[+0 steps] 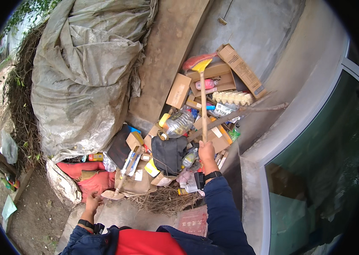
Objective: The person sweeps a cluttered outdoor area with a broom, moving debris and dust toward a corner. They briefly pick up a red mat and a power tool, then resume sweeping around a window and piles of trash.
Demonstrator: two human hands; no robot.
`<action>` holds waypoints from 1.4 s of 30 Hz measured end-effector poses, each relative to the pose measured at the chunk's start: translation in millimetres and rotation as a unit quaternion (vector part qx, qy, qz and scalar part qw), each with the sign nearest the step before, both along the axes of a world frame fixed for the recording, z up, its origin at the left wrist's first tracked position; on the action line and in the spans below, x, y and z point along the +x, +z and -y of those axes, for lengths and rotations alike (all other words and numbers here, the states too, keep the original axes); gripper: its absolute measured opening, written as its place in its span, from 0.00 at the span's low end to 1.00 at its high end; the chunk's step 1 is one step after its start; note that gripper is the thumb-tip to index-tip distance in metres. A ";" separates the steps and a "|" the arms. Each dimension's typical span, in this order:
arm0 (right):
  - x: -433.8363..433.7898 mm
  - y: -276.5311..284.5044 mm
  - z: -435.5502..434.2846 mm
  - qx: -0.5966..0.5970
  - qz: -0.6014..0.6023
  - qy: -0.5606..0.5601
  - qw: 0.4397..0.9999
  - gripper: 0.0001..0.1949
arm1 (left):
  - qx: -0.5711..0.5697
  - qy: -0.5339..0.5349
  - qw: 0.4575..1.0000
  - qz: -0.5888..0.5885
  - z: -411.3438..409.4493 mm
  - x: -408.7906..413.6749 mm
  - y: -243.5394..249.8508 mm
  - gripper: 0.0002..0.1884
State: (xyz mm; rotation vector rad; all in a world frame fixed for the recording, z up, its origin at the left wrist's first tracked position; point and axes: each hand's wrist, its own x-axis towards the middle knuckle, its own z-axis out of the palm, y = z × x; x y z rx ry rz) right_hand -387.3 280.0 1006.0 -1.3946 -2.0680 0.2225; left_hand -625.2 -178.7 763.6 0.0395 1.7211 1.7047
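Observation:
My right hand grips the lower end of a broom's wooden handle. The broom's yellow head and blurred red bristles reach over the far end of a heap of discarded packaging. Under the handle lie a branch, a clear plastic jug and an open cardboard box with a pink bottle inside. My left hand hangs low on the left with loosely bent fingers, holding nothing visible. It is nearest a red cushion-like bundle and a flattened cardboard box.
A large tarp-covered pile rises on the left, beside a concrete ledge. A wall and a framed window bound the right side. Dry twigs and a red mat lie close to me.

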 end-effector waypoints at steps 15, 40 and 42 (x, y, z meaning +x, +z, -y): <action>-90.1 48.7 -63.6 -0.005 0.053 0.026 0.998 0.12 | 0.011 -0.031 0.999 0.025 70.0 10.8 9.9 0.22; -75.7 163.1 12.9 0.218 -0.103 -0.042 0.970 0.19 | -0.013 0.010 1.000 -0.005 129.3 -34.9 -2.8 0.21; -84.2 91.1 16.3 0.146 -0.075 -0.072 0.984 0.18 | -0.022 0.025 0.999 -0.001 133.6 -32.1 -1.9 0.22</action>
